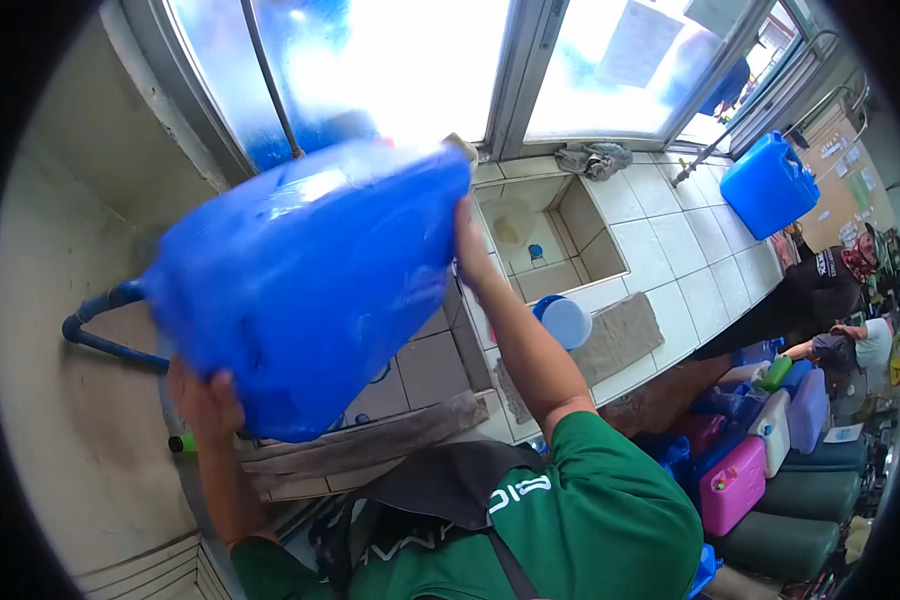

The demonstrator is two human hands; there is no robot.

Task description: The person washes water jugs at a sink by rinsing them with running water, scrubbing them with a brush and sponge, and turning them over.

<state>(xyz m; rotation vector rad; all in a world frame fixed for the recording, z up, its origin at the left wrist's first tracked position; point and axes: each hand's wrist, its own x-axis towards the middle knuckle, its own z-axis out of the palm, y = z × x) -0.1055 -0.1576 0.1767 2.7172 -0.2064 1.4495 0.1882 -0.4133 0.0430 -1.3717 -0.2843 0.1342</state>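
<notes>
A large blue plastic container (310, 290), blurred along its upper and left edges, is held up over a tiled basin (425, 375). My left hand (205, 400) presses against its lower left side with the fingers bent round the edge. On the right side, my right hand (470, 245) grips the container's edge. The container hides much of the basin and parts of both hands. Just right of my right forearm, a small blue tub with a whitish top (564, 322) stands on the tiled ledge.
A second tiled sink (602, 240), a grey rag (592, 160) and a blue jerrycan (768, 187) are on the counter. A pink jerrycan (733, 485) stands among several containers at lower right. Two people are farther right. A blue pipe (110, 300) bends along the left wall.
</notes>
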